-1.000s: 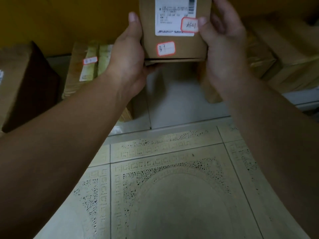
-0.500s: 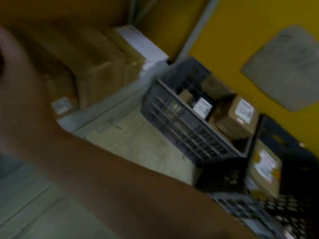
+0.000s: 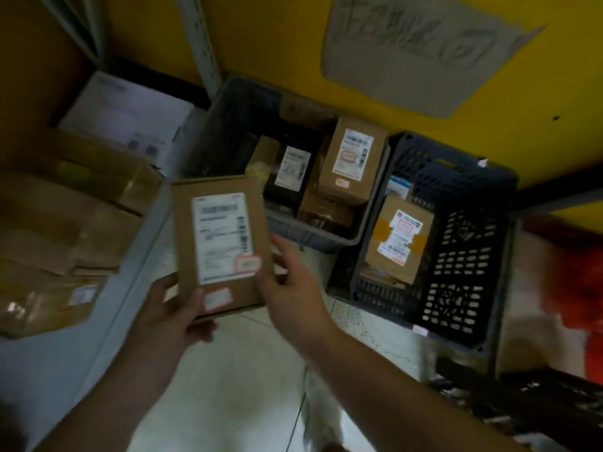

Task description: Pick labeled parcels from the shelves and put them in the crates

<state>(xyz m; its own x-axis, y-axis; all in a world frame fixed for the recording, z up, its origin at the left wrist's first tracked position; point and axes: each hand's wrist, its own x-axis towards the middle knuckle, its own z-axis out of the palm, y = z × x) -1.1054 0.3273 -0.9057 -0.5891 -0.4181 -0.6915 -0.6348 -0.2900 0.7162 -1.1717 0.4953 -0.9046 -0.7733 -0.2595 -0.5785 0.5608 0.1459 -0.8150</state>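
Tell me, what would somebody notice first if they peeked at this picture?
Probably the brown parcel with a big white label, held up in the middle by the left hand and right hand. Behind it, against the yellow wall, stand a grey crate and a dark crate holding more parcels.

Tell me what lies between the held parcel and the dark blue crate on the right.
In the head view, between the held parcel and the dark blue crate lie the right hand, the grey crate's near corner and bare floor tile.
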